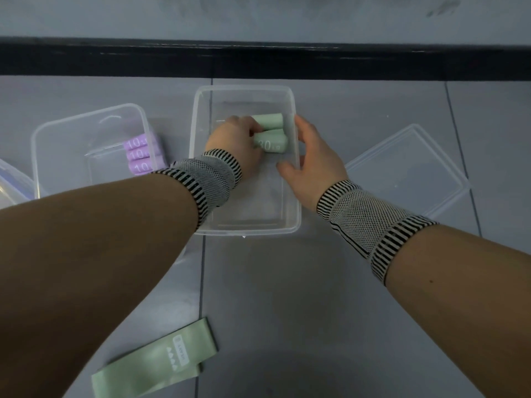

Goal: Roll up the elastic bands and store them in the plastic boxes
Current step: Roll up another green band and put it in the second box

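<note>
Head view: left hand (234,140) gripping near green roll (271,143) inside middle box (297,222), right hand (311,160) open, thumb over right rim.

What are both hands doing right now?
Left hand: holding a green roll in the box.
Right hand: open, resting on the box's edge.

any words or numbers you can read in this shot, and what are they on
"30": white print on the nearer rolled green elastic band that the left hand grips in the middle clear plastic box; small characters after it are too blurred to read.
"10": white print on each of three rolled purple elastic bands in the left clear plastic box; what follows is blurred.
Flat green elastic band on the floor: a white label and a row of triangles; its text is too small to read.
</note>
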Demonstrator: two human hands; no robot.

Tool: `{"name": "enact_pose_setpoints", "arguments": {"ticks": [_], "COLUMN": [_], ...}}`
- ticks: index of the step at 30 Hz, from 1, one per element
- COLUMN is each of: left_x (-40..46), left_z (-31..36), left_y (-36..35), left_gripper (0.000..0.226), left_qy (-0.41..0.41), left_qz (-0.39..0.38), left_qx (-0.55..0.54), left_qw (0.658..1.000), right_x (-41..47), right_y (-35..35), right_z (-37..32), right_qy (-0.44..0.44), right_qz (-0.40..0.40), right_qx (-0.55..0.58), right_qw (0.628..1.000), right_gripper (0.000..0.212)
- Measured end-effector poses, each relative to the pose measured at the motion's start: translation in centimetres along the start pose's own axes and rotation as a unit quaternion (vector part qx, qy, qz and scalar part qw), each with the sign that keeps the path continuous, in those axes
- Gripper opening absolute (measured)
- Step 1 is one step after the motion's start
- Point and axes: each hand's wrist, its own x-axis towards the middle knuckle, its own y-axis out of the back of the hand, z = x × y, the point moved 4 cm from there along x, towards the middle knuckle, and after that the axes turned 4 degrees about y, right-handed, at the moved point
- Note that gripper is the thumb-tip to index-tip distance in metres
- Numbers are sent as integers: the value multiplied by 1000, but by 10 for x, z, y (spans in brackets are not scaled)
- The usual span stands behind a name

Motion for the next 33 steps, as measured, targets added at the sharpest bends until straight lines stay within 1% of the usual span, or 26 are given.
{"name": "enact_pose_setpoints", "arguments": {"ticks": [4,6,12,18,21,23,25,27,29,31,33], "left_x": [3,4,-5,-5,-6,-10,-15,-18,-20,-28,-40], "left_z": [-3,-2,-2,0,-1,-3,-3,-4,-5,-7,-5], "left_y": [1,1,-5,-2,6,13,18,22,25,29,33], "left_gripper": [36,37,36,40,38,33,29,27,24,22,22], "left_qy": [-15,-9,-16,-22,-17,-6,2,8,36,79,100], "left_qz": [-13,-3,39,9,12,30,28,0,-38,-95,-151], "left_qx": [37,45,14,17,6,-39,-87,-125,-199,-316,-418], "left_qw": [999,999,999,1000,1000,999,996,992,979,941,890], "right_x": [-1,-1,1,2,3,3,2,1,-1,-3,-4], "right_y": [-2,-2,0,-2,-1,-2,-1,3,14,22,24], "right_z": [0,0,1,2,3,3,3,-1,-11,-22,-32], "right_qy": [-3,-2,3,5,10,11,10,21,43,51,52], "right_qz": [1,1,-6,0,0,0,10,45,92,96,64], "right_qx": [1,-3,-20,-14,-16,-18,-17,-36,-70,-81,-56], "right_qw": [1000,1000,1000,1000,1000,1000,1000,998,992,991,995], "right_gripper": [78,78,79,80,79,78,79,76,65,52,46]}}
